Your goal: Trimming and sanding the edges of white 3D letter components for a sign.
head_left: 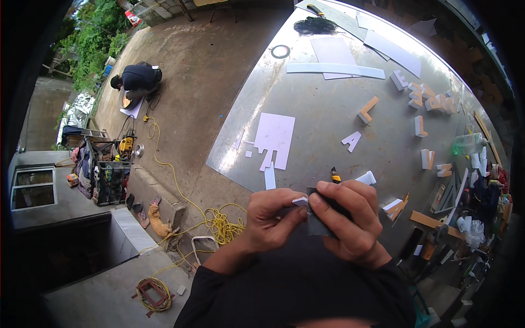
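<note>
My left hand (270, 217) pinches a small white piece (299, 201) between thumb and fingers. In my right hand (354, 216) is a dark grey sheet that looks like sandpaper (317, 221), its edge up against the white piece. Both hands meet in front of my chest, over the near edge of the metal table (317, 142). Just beyond my right fingers lie a yellow-and-black utility knife (336, 176) and a white block-like piece (367, 178). A cut white sheet (276, 134) and a white strip (270, 176) lie past my left hand.
Several letter-shaped pieces (420, 127) with white sides stand at the table's right. Tools, bottles and plastic bags (474, 232) crowd the right edge. On the floor at left are a coiled yellow cord (227, 224), an orange cat (159, 221) and a crouching person (139, 79).
</note>
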Available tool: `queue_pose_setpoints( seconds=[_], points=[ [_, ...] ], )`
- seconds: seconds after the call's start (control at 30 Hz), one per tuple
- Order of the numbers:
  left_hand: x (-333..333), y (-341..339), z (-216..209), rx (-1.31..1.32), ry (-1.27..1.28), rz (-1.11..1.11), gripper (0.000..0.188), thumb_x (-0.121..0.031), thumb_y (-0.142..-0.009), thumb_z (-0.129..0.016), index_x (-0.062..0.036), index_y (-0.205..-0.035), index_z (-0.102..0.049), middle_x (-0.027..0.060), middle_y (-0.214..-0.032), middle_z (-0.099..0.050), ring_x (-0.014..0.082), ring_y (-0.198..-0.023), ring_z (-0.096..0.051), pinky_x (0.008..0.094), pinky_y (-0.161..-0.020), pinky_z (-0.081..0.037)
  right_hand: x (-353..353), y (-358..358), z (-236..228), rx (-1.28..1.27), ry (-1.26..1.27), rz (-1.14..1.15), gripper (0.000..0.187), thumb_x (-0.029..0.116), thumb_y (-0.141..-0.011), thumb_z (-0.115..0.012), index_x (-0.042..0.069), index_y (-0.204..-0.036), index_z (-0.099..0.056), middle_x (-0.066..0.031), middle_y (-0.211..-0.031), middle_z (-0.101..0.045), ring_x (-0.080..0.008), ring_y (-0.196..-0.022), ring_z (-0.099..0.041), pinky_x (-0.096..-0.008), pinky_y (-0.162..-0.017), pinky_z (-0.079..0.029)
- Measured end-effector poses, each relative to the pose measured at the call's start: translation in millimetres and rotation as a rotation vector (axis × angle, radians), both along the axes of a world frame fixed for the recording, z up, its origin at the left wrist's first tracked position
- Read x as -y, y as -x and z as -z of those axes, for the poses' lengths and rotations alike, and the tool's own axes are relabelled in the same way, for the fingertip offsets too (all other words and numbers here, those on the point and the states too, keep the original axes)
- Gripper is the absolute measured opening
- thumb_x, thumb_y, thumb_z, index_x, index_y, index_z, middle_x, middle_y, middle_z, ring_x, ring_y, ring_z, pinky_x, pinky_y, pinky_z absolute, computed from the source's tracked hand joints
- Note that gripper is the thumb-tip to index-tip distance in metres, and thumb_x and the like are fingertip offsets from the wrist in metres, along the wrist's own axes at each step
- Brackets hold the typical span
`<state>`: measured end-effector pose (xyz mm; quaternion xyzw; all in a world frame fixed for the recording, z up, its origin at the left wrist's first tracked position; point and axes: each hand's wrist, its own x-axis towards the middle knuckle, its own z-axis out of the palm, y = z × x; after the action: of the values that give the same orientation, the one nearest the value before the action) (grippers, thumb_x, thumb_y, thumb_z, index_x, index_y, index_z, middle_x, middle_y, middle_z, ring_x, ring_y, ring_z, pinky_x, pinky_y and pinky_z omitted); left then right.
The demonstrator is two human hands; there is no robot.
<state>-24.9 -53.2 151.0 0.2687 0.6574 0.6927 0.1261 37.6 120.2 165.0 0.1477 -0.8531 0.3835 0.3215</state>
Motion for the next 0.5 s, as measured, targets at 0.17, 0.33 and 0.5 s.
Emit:
queue_pose_setpoints(
  seconds=[0.17,0.33,0.5],
  points=[
    [3.5,5.2,0.0,-0.055,0.036,0.024,0.016,0.004,-0.081,-0.067,0.0034,-0.097,-0.068,0.0121,-0.076,-0.067,0.0173,-0.066,-0.065,0.0263,-0.057,-0.048,1.9,-2.4,-0.2,-0.006,-0.032,0.016,0.040,0.000,-0.064,-0.070,-0.004,-0.104,-0.071,-0.0150,-0.111,-0.064,-0.0251,-0.092,-0.058,-0.0325,-0.079,-0.050],
    [1.9,1.5,8.4,-0.085,0.025,0.015,0.017,0.004,-0.082,-0.066,0.0034,-0.098,-0.068,0.0121,-0.079,-0.067,0.0168,-0.067,-0.065,0.0260,-0.058,-0.047,2.3,3.5,-3.5,-0.038,-0.039,0.012,0.038,0.000,-0.065,-0.071,-0.004,-0.102,-0.072,-0.0143,-0.109,-0.064,-0.0246,-0.092,-0.058,-0.0323,-0.079,-0.050],
    [0.1,-2.5,6.0,0.027,-0.017,-0.009,0.016,0.004,-0.083,-0.066,0.0035,-0.099,-0.068,0.0126,-0.082,-0.069,0.0158,-0.070,-0.067,0.0259,-0.060,-0.049,3.1,4.6,-1.4,-0.042,-0.029,0.013,0.036,-0.001,-0.066,-0.071,-0.004,-0.102,-0.072,-0.0140,-0.109,-0.064,-0.0244,-0.092,-0.058,-0.0325,-0.079,-0.051]
  ],
)
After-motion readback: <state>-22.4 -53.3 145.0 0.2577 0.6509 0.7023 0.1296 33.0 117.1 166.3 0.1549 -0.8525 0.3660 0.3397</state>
